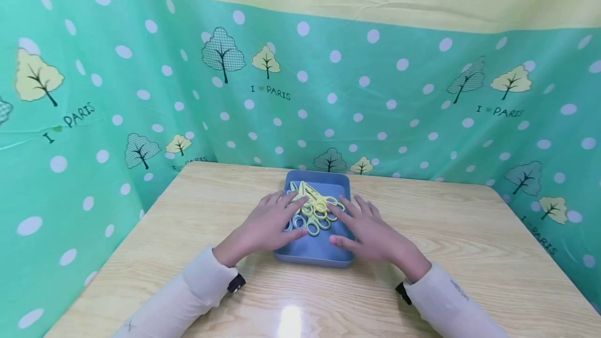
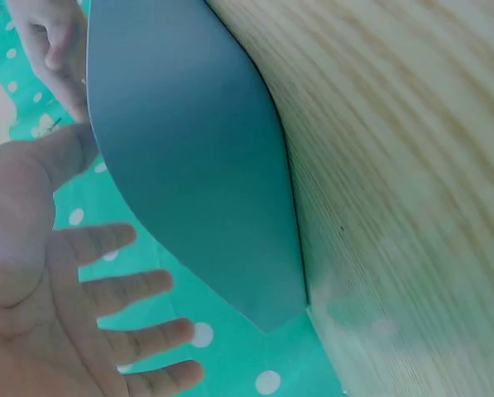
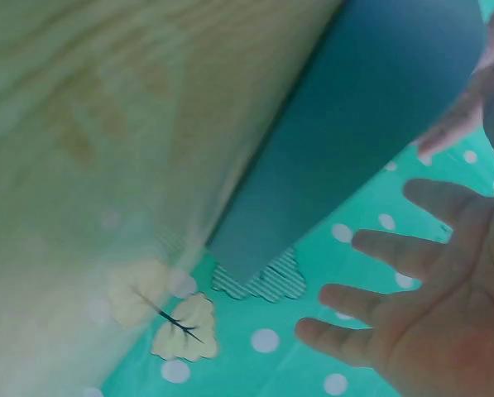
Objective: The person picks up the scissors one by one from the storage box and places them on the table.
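A blue-grey plastic tray stands on the wooden table, holding a heap of several scissors in yellow, green and blue. Over the tray's left side hovers my left hand, its fingers spread and nothing gripped. My right hand is spread in the same way above the right side. In the left wrist view, the left palm shows bare beside the tray's outer wall. The right wrist view likewise shows the right palm bare beside the tray wall. Both hands partly cover the scissors and the tray's rim.
The light wooden table extends on both sides of the tray. Behind and to the sides hangs a green curtain with white dots and printed trees. A bright reflection lies on the tabletop near the front.
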